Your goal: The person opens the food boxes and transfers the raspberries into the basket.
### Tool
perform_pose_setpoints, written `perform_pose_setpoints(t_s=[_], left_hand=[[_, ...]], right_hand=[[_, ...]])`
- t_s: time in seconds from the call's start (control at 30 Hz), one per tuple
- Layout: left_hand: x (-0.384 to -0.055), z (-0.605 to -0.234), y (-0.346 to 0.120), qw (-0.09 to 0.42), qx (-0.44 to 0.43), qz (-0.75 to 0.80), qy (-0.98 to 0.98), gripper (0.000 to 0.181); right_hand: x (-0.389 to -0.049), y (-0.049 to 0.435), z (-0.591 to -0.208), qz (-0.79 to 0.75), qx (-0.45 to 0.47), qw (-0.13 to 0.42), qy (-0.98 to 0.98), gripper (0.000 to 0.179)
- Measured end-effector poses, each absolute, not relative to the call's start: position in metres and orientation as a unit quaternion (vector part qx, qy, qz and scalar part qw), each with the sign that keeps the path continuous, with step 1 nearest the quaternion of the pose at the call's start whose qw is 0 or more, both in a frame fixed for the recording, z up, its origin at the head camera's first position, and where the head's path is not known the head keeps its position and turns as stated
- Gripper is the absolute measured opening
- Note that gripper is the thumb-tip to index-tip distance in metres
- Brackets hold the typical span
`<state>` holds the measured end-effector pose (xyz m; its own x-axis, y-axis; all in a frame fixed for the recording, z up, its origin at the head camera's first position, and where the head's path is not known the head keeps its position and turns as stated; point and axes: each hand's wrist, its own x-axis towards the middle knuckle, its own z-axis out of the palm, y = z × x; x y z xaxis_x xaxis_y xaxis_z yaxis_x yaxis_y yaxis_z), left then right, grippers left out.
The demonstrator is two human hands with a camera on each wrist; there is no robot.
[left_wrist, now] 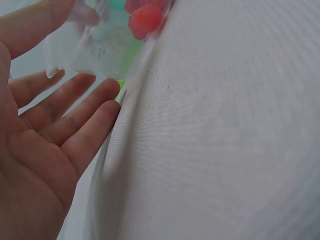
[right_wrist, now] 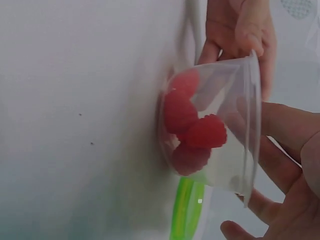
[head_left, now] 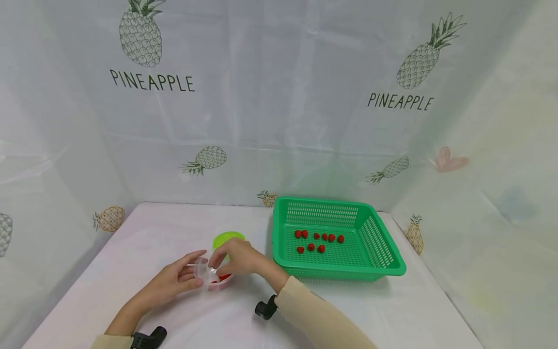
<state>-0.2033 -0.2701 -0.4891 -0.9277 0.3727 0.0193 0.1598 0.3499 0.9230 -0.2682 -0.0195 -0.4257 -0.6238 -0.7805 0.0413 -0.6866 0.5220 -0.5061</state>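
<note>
A clear plastic cup [right_wrist: 220,170] with several raspberries [right_wrist: 181,112] at its bottom is on the white table. My left hand [head_left: 176,278] holds the cup from the left, thumb at the rim and fingers spread along the side. Over the cup's mouth is my right hand [head_left: 239,257], its fingers loosely bent. In the right wrist view a right fingertip reaches inside the rim, above the berries; no berry shows between its fingers. Right behind the cup lies a lime green round thing [head_left: 228,237], partly covered by the right hand.
A green perforated basket [head_left: 340,271] stands at the back right of the table [head_left: 209,329], with several more raspberries [head_left: 321,248] scattered on its floor. A white curtain [head_left: 279,121] printed with pineapples hangs behind and along both sides.
</note>
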Motion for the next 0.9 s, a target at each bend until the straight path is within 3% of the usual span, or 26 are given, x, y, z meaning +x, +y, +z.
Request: perform_pose_setpoints(t_s=[0.33,0.9], left_hand=[[-0.201,-0.488,-0.271,0.09,0.182,0.547,0.812,0.081],[-0.206,-0.492,-0.273,0.076,0.203,0.545,0.81,0.081]], right_hand=[[-0.267,-0.029,-0.437,-0.254,-0.416,0.159,0.859,0.014],[-0.264,-0.044,-0.436,-0.128,-0.364,0.148,0.911,0.011]])
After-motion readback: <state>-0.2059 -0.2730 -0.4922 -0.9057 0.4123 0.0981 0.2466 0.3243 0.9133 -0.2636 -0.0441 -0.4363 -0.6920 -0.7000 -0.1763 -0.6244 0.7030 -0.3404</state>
